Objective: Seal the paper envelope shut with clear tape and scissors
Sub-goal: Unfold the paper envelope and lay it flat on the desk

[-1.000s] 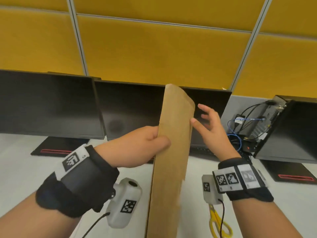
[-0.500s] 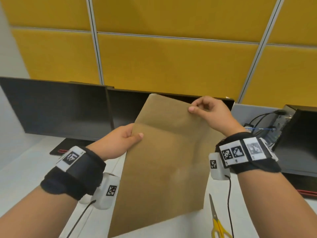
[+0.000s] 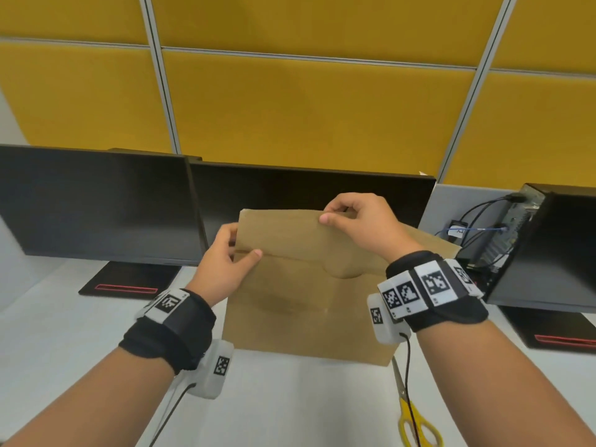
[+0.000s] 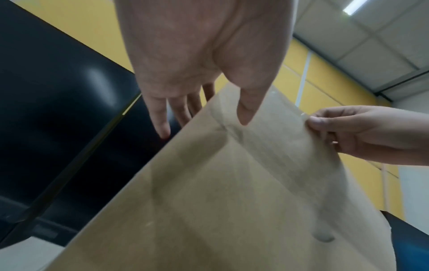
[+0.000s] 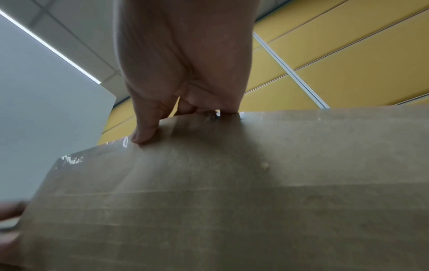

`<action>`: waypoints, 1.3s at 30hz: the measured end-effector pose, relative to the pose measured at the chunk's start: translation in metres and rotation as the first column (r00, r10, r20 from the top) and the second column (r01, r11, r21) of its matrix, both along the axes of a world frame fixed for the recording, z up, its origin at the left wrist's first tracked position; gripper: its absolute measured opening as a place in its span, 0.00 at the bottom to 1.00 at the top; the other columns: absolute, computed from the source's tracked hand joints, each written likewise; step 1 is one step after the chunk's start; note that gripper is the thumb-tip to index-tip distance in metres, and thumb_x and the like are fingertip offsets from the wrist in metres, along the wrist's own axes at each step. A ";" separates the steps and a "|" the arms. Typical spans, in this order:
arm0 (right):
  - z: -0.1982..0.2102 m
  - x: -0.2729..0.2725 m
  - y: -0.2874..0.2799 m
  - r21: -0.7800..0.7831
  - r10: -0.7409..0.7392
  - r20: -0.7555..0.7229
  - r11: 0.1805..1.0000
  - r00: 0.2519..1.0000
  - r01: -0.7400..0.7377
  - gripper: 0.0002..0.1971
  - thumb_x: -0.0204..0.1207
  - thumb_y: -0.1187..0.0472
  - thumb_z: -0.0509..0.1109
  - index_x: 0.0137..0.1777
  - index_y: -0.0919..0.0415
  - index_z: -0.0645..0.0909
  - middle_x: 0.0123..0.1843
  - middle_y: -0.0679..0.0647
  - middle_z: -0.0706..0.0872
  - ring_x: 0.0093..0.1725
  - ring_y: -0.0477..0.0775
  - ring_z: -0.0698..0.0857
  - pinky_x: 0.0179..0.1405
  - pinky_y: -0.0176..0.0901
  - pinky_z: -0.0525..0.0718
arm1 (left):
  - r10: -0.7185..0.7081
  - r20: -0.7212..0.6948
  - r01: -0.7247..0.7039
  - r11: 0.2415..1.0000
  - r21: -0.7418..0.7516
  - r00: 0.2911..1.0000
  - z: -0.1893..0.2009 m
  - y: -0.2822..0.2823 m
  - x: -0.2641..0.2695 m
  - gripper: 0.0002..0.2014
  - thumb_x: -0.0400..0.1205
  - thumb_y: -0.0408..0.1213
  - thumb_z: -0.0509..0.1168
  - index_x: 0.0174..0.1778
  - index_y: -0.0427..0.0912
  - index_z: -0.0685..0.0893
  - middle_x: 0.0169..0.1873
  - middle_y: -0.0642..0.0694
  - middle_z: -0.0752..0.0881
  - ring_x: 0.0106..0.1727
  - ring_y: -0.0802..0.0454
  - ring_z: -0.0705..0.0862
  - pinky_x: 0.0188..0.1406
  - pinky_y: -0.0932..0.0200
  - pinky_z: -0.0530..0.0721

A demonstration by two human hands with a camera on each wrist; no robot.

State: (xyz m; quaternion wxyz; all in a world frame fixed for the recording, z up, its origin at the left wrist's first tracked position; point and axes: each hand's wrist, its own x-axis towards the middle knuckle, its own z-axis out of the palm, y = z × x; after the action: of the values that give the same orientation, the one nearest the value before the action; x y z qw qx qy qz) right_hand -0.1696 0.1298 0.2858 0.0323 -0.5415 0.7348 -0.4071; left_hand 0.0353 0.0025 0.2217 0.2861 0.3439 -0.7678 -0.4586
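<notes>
A brown paper envelope (image 3: 290, 304) is held up above the white desk, its flat side facing me and its flap (image 3: 277, 233) folded down at the top. My left hand (image 3: 225, 256) pinches its left edge at the flap line, thumb in front and fingers behind (image 4: 162, 117). My right hand (image 3: 354, 221) pinches the top edge of the flap near the middle (image 5: 144, 132). Shiny clear tape (image 5: 69, 159) glints along the envelope's top edge in the right wrist view. Yellow-handled scissors (image 3: 412, 417) lie on the desk under my right forearm. No tape roll is in view.
Two black monitors (image 3: 96, 204) stand side by side behind the envelope. A third monitor (image 3: 567, 246) and a small computer with cables (image 3: 483, 233) are at the right. Yellow partition panels (image 3: 306, 108) rise behind the white desk (image 3: 48, 317).
The envelope turned from edge-on to flat toward me and swung level. My right hand went from open beside it to pinching the top edge; my left hand shifted to the left edge.
</notes>
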 end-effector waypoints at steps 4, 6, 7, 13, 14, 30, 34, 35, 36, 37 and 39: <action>-0.008 0.010 -0.015 0.014 -0.045 -0.043 0.999 0.998 0.045 0.07 0.74 0.51 0.72 0.48 0.51 0.86 0.42 0.37 0.82 0.48 0.40 0.79 0.50 0.41 0.78 | 0.044 -0.098 -0.048 0.998 -0.046 0.994 -0.002 -0.015 -0.009 0.12 0.85 0.42 0.63 0.64 0.49 0.74 0.59 0.50 0.84 0.61 0.50 0.83 0.64 0.44 0.82; -0.012 0.010 -0.018 -0.003 -0.075 -0.092 0.997 0.993 0.075 0.08 0.74 0.50 0.72 0.51 0.48 0.85 0.44 0.35 0.81 0.50 0.39 0.77 0.60 0.45 0.75 | 0.063 -0.110 -0.065 0.998 -0.010 0.992 -0.007 -0.026 -0.011 0.13 0.86 0.41 0.60 0.66 0.47 0.74 0.61 0.48 0.84 0.63 0.47 0.82 0.67 0.40 0.80; -0.013 0.008 -0.017 -0.008 -0.105 -0.139 0.994 0.985 0.105 0.09 0.74 0.49 0.72 0.53 0.47 0.84 0.45 0.36 0.81 0.49 0.36 0.75 0.63 0.46 0.70 | 0.066 -0.109 -0.065 0.998 0.014 0.992 -0.011 -0.030 -0.011 0.14 0.86 0.40 0.60 0.67 0.48 0.73 0.61 0.48 0.83 0.63 0.47 0.82 0.68 0.40 0.79; -0.041 -0.029 -0.003 0.128 -0.308 -0.312 0.924 0.899 0.361 0.16 0.73 0.41 0.69 0.56 0.45 0.82 0.57 0.44 0.83 0.65 0.50 0.76 0.80 0.58 0.46 | 0.070 -0.172 -0.046 0.989 0.139 0.983 -0.045 -0.070 -0.004 0.13 0.87 0.37 0.59 0.67 0.48 0.74 0.62 0.49 0.84 0.65 0.48 0.82 0.71 0.40 0.77; -0.048 -0.035 0.000 0.158 -0.323 -0.291 0.912 0.900 0.379 0.17 0.72 0.38 0.68 0.57 0.45 0.82 0.59 0.45 0.82 0.68 0.50 0.75 0.80 0.60 0.41 | 0.068 -0.180 -0.041 0.988 0.152 0.981 -0.049 -0.076 -0.003 0.11 0.87 0.36 0.59 0.65 0.48 0.74 0.61 0.48 0.84 0.65 0.48 0.82 0.71 0.40 0.77; -0.162 -0.034 0.019 0.037 -0.523 0.477 0.815 0.707 0.578 0.09 0.71 0.50 0.72 0.33 0.51 0.80 0.56 0.58 0.80 0.52 0.50 0.81 0.65 0.55 0.79 | -0.046 -0.235 0.112 0.954 0.277 0.971 -0.099 -0.121 -0.002 0.08 0.86 0.26 0.57 0.48 0.43 0.77 0.41 0.49 0.84 0.41 0.59 0.84 0.38 0.70 0.83; -0.181 -0.040 0.018 0.121 -0.565 0.493 0.798 0.662 0.590 0.10 0.66 0.65 0.74 0.42 0.48 0.84 0.58 0.58 0.82 0.54 0.54 0.83 0.62 0.53 0.82 | 0.034 -0.192 0.024 0.957 0.290 0.981 -0.128 -0.123 -0.004 0.11 0.85 0.26 0.61 0.43 0.48 0.80 0.46 0.49 0.85 0.50 0.51 0.82 0.53 0.58 0.80; -0.184 -0.039 0.018 0.165 -0.579 0.485 0.797 0.655 0.582 0.13 0.64 0.66 0.75 0.44 0.47 0.84 0.59 0.56 0.82 0.55 0.55 0.83 0.60 0.51 0.81 | 0.060 -0.159 -0.020 0.969 0.245 0.986 -0.137 -0.123 -0.004 0.12 0.83 0.27 0.63 0.41 0.49 0.81 0.48 0.48 0.85 0.54 0.49 0.81 0.58 0.55 0.78; -0.189 -0.039 0.019 0.196 -0.590 0.477 0.794 0.651 0.576 0.16 0.63 0.67 0.76 0.46 0.46 0.83 0.60 0.56 0.81 0.57 0.56 0.82 0.60 0.50 0.81 | 0.090 -0.110 -0.069 0.982 0.178 0.990 -0.145 -0.123 -0.004 0.12 0.82 0.27 0.65 0.40 0.50 0.83 0.51 0.46 0.85 0.57 0.48 0.80 0.63 0.52 0.76; -0.194 -0.038 0.021 0.220 -0.600 0.478 0.789 0.642 0.574 0.17 0.63 0.67 0.77 0.47 0.45 0.82 0.61 0.55 0.80 0.58 0.56 0.82 0.61 0.52 0.81 | 0.127 -0.045 -0.123 0.989 0.088 0.991 -0.153 -0.123 -0.004 0.12 0.80 0.27 0.68 0.39 0.52 0.85 0.53 0.45 0.85 0.59 0.46 0.79 0.65 0.49 0.75; -0.203 -0.035 0.025 0.253 -0.607 0.479 0.787 0.634 0.562 0.18 0.66 0.69 0.75 0.51 0.47 0.81 0.61 0.54 0.76 0.59 0.57 0.80 0.64 0.52 0.80 | 0.191 0.083 -0.187 0.981 -0.048 0.978 -0.163 -0.119 -0.005 0.14 0.77 0.26 0.69 0.41 0.53 0.88 0.55 0.42 0.84 0.62 0.43 0.77 0.66 0.44 0.76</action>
State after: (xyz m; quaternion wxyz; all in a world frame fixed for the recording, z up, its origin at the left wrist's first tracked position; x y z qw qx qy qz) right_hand -0.2048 0.1547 0.0823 0.1245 -0.1361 0.8460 -0.5003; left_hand 0.0302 -0.1165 0.0588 0.3015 0.4292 -0.7523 -0.3986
